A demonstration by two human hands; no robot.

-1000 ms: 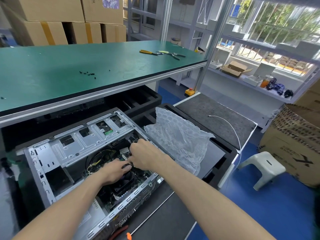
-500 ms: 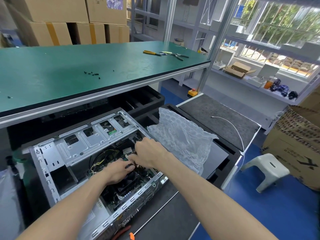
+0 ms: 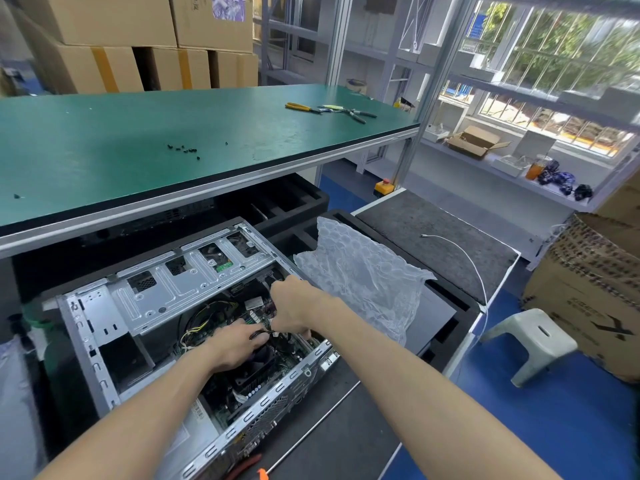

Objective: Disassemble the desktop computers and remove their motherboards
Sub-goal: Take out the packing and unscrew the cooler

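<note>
Both hands have hardly moved since 1 second ago: inside the open computer case (image 3: 194, 327), left hand (image 3: 235, 348) and right hand (image 3: 294, 306) pinch a thin black cable (image 3: 262, 333) above the motherboard (image 3: 266, 368), which looks stiff but fragile, so I would hold it only by the edges.

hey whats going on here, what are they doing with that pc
A person is stripping an open desktop case that lies on its side below a green workbench. Both hands are inside it: the left hand and right hand pinch a black cable between them, above the motherboard, which is still in the case. Loose screws and pliers sit on the bench.
</note>
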